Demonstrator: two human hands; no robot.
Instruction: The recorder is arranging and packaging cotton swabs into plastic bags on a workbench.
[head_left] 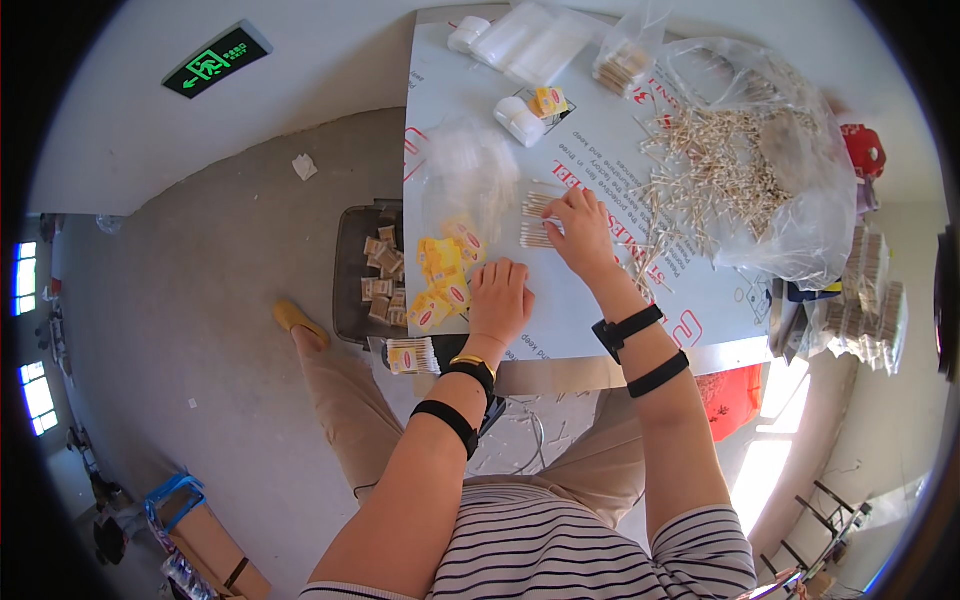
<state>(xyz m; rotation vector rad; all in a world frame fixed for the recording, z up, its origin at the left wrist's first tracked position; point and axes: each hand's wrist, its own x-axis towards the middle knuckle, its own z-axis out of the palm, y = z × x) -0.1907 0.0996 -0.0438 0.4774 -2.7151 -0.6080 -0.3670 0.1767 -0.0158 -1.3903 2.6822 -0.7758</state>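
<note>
while left hand (502, 300) curls near table edge (580, 355), right hand (583, 230) bends over swabs (533, 235), grips unclear.

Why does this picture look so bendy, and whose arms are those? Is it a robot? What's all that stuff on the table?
No robot here, just a person's bare hands. The camera sits on their head and looks down; its very wide lens bends straight edges.

On the table is a big heap of cotton swabs at the right, partly in a clear bag. Yellow cards lie at the left.

The left hand rests palm down beside the cards. The right hand has its fingers at a small row of swabs. I can't tell if it's gripping any.
</note>
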